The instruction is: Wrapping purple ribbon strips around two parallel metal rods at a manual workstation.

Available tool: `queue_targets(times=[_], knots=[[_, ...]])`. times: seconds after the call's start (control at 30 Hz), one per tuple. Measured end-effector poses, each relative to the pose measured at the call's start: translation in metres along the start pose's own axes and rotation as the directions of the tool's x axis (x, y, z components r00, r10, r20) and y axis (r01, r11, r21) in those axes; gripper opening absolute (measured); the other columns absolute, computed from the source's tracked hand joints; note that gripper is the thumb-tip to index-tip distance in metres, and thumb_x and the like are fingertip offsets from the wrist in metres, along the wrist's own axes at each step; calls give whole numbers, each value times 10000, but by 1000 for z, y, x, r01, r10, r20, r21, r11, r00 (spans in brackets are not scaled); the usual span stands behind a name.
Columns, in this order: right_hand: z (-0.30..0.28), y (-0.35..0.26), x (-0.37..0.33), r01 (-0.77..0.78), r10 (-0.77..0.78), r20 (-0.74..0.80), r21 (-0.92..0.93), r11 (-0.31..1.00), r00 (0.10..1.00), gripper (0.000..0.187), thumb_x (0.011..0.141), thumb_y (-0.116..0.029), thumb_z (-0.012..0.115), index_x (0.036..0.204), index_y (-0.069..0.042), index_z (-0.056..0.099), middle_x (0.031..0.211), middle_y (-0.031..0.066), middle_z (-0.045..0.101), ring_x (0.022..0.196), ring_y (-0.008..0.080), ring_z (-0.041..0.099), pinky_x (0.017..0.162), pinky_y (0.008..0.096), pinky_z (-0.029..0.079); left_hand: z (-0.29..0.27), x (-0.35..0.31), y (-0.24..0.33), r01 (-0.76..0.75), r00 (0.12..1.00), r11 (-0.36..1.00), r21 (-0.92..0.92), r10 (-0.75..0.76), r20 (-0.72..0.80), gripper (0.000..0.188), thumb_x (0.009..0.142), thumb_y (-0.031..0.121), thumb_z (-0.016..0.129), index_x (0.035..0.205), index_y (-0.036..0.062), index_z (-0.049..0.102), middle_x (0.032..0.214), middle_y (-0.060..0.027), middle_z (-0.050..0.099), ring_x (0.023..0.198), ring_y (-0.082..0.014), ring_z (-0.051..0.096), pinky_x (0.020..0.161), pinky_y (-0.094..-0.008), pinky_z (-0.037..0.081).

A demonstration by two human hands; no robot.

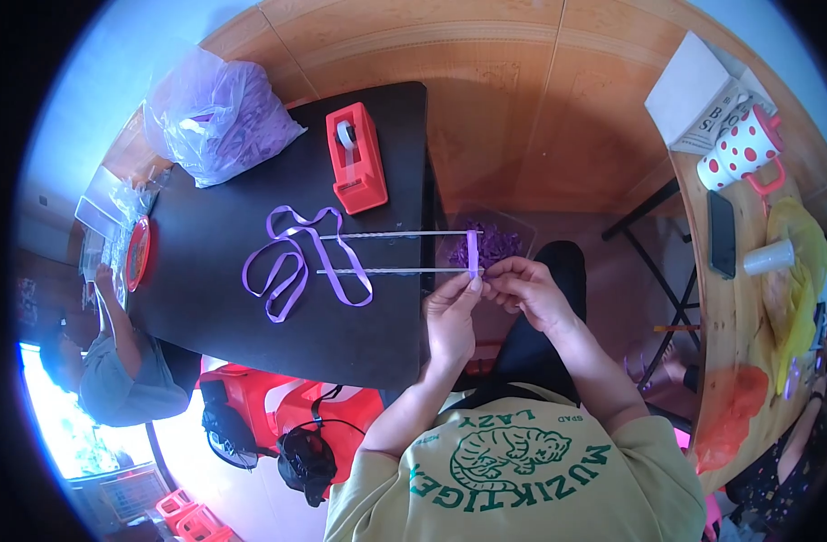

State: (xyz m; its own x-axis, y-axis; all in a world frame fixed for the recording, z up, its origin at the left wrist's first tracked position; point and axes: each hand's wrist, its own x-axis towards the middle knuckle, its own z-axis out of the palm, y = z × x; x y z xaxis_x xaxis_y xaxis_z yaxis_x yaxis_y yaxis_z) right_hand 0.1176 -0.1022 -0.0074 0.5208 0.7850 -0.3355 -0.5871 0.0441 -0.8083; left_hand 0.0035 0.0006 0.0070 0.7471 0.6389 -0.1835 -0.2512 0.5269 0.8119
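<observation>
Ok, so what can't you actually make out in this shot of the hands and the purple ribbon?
- Head view: whether the ribbon is tied or only looped over the two rods; too small.
- Fingertips of the left hand and right hand crowd together, hiding the grip.
- Contents of the plastic bag: blurred by crinkled film.
- Purple pile below the table edge: partly hidden.

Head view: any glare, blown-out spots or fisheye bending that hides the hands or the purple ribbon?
Head view: a blown-out patch at lower left; the black table edges bow with the fisheye; left hand, right hand and purple ribbon are evenly lit and sharp.
</observation>
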Motion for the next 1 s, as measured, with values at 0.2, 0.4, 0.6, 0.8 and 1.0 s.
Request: queue_targets(times=[0.2, 0.4, 0.6, 0.8, 1.0], knots=[[-12, 2, -3, 50, -49, -43, 17, 999, 998, 146, 864, -55, 618, 1005, -17, 622, 801, 85, 683, 652, 97, 639, 566, 169, 470, 10, -8, 9, -12, 998, 996, -94, 5, -66, 137, 882, 2, 602, 997, 3, 678, 866, -85, 680, 776, -143, 633, 746, -255, 488], [-20, 2, -6, 67, -64, -71, 44, 997, 995, 141, 866, -38, 608, 1003, -5, 620, 799, 98, 686, 628, 98, 637, 538, 159, 465, 17, -11, 25, 70, 994, 962, -264, -89, -57, 140, 918, 91, 570, 942, -9, 665, 849, -88, 664, 783, -157, 620, 748, -276, 466], [-26, -13, -5, 131, -129, -111, 13, 991, 985, 137, 862, -33, 602, 995, -22, 629, 800, 95, 689, 629, 101, 634, 552, 173, 472, 19, -9, 26, 93, 990, 946, -312, -122, -74, 170, 928, 124, 560, 882, -6, 659, 827, -90, 661, 779, -154, 620, 731, -275, 453], [-12, -43, -1, 182, -205, -128, -169, 969, 970, 126, 863, -68, 601, 980, -47, 640, 795, 70, 686, 668, 85, 619, 601, 184, 454, 13, -6, 16, 58, 992, 973, -222, -80, -94, 115, 898, 54, 581, 927, -13, 670, 845, -91, 659, 774, -167, 631, 741, -277, 484], [30, -78, 21, 242, -243, 36, -315, 918, 969, 129, 867, -87, 608, 981, -37, 638, 816, 52, 671, 687, 70, 581, 587, 179, 422, 14, -9, 16, 76, 990, 963, -259, -104, -97, 100, 881, 21, 606, 943, -29, 666, 812, -87, 661, 738, -151, 622, 724, -257, 493]])
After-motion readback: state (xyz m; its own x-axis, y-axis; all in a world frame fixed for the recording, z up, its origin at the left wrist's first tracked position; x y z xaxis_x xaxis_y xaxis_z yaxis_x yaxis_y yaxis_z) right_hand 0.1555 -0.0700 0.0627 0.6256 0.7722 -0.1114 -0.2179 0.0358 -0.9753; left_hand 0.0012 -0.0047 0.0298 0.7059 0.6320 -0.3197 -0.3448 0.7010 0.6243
